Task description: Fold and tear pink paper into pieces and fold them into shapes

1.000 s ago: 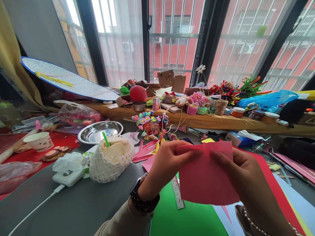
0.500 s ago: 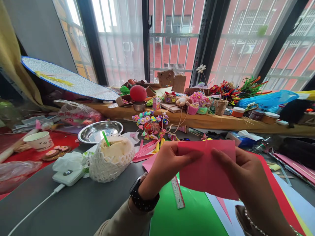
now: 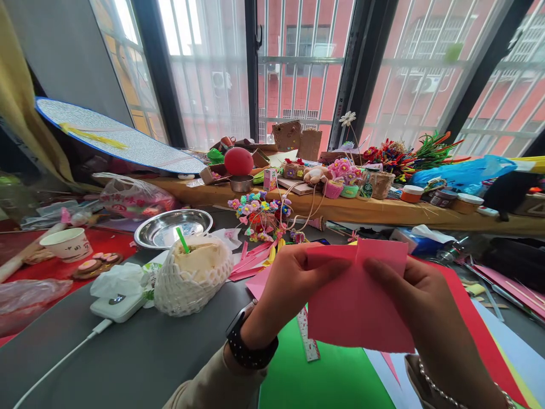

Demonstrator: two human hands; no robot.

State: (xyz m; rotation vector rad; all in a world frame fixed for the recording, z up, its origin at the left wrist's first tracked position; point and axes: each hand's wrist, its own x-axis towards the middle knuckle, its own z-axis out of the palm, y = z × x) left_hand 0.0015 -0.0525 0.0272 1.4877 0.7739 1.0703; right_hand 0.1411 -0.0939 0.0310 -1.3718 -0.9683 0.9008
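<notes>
A sheet of pink paper (image 3: 357, 312) is held up in front of me between both hands. My left hand (image 3: 293, 287) pinches its upper left part, thumb on the near face. On the upper right, my right hand (image 3: 421, 301) pinches it the same way, and the thumb tips are close together. Between the thumbs the top edge shows a short split, its right side standing higher than the left. Below the paper lie a green sheet (image 3: 315, 380) and a small patterned ruler (image 3: 307, 335), partly covered by the pink paper.
A coconut in white foam netting (image 3: 193, 278) with a green straw stands left, beside a metal plate (image 3: 142, 233) and a white charger (image 3: 121, 307) with a cable. Pink strips (image 3: 251, 258) lie behind my left hand. Craft flowers (image 3: 258, 213) and a balloon (image 3: 238, 162) are farther back.
The split at the paper's top edge has opened more, with the right side raised above the left. The sheet's lower edge has dropped a little. Both hands keep their grip.
</notes>
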